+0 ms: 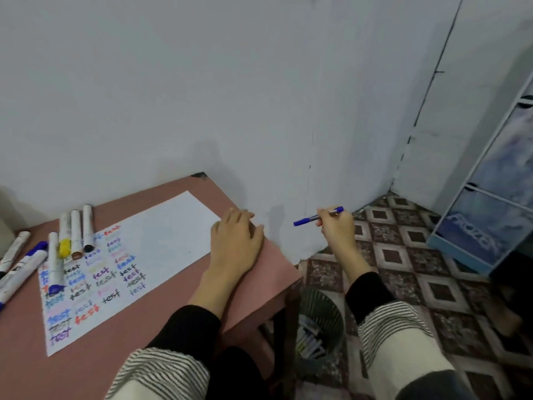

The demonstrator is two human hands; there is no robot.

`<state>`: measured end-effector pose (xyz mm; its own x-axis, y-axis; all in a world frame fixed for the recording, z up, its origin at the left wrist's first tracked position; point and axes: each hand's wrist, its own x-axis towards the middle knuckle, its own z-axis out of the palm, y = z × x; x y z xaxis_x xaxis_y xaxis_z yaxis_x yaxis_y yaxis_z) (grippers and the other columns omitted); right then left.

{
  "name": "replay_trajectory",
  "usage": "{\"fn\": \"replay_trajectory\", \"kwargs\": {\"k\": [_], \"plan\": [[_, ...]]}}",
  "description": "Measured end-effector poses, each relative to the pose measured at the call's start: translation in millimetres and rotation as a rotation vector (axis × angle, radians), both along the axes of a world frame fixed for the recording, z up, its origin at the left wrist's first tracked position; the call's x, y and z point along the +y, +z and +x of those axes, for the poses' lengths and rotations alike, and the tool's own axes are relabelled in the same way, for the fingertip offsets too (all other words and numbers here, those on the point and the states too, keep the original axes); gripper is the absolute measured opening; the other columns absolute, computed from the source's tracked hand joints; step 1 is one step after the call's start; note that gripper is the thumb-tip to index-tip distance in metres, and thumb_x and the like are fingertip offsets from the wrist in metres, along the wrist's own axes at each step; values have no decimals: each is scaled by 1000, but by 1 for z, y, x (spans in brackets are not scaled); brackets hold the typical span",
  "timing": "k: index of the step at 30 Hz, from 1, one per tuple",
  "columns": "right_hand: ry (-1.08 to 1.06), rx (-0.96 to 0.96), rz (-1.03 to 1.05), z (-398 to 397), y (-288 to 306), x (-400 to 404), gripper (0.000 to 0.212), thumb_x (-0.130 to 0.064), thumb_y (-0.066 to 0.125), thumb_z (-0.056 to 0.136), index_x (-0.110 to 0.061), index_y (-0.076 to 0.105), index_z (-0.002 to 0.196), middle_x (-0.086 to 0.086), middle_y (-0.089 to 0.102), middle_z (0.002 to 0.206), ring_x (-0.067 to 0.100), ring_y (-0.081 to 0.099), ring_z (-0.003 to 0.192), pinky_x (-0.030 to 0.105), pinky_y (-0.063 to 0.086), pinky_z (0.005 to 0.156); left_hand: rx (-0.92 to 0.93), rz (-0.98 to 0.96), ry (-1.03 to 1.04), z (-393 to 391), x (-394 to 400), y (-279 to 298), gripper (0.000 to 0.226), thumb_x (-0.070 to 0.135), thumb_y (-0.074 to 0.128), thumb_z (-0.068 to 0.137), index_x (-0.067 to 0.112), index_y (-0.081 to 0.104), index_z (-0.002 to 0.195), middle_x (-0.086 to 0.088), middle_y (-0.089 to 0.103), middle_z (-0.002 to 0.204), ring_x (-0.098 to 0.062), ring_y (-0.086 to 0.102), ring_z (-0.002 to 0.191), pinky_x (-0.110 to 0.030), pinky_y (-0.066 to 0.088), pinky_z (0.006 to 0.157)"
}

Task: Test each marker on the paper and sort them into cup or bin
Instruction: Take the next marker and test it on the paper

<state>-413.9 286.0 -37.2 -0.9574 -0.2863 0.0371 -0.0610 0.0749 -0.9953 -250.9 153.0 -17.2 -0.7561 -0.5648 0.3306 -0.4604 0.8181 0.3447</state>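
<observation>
The pink bench [161, 336] carries the paper [161, 243]. Beyond its right edge stands the mesh bin [326, 307], markers inside. The left hand [235, 241] rests flat, fingers relaxed, at the right edge. The right hand [337, 226] holds the blue marker [310, 218] over the floor, fingers curled round it.

Matt white paper [161, 238]; smooth pink table [253, 287] — dark wire-mesh bin [326, 313]; patterned floor tiles [432, 284].

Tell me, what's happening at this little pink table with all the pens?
A person is trying out markers. Their right hand grips a capped blue marker out past the table's edge, above the dark mesh waste bin on the floor, which already holds markers. Their left hand rests flat on the pink table by the white sheet of paper, covered with "test" scribbles. More markers lie at its left end.
</observation>
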Motion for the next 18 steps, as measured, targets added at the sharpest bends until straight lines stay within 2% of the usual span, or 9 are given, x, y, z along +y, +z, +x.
{"fn": "replay_trajectory", "kwargs": {"k": [3, 6, 9, 14, 17, 18], "plan": [[0, -39, 172, -6, -57, 31, 18, -14, 53, 96, -4, 55, 81, 6, 54, 68, 17, 48, 62, 18, 35, 48, -193, 33, -41, -4, 2, -7, 54, 48, 26, 101, 21, 35, 147, 1, 23, 159, -19, 11, 148, -47, 10, 118], [62, -120, 406, -8, -120, 50, 33, -12, 52, 95, -10, 47, 62, 4, 49, 61, 21, 46, 61, 29, 34, 57, -201, 32, -39, -4, 3, -7, 54, 47, 25, 101, 21, 35, 147, 1, 21, 160, -19, 10, 149, -47, 9, 119], [144, -159, 571, -5, -162, 55, 33, -12, 54, 95, -9, 44, 63, 5, 46, 60, 18, 43, 56, 30, 32, 57, -189, 28, -30, -5, 4, -7, 52, 47, 27, 101, 23, 38, 146, 2, 22, 159, -19, 11, 148, -46, 9, 118], [216, -241, 633, -2, -182, 50, 17, -13, 55, 92, 2, 61, 86, 15, 56, 78, 22, 51, 67, 29, 35, 58, -178, 42, -21, -4, 3, -7, 51, 48, 28, 101, 25, 39, 145, 4, 23, 159, -18, 11, 148, -46, 10, 119], [189, -211, 581, -3, -176, 42, 35, -10, 51, 92, 4, 56, 124, 14, 62, 92, 22, 55, 76, 28, 40, 62, -169, 55, -27, -4, 5, -7, 50, 47, 29, 101, 24, 40, 144, 4, 24, 159, -17, 12, 148, -45, 10, 119], [168, -169, 551, -2, -167, 37, 38, -10, 50, 94, 2, 53, 130, 15, 65, 101, 23, 58, 82, 29, 44, 65, -157, 70, -30, -4, 5, -6, 50, 46, 30, 101, 23, 41, 144, 3, 24, 159, -17, 12, 148, -45, 10, 119]]}}
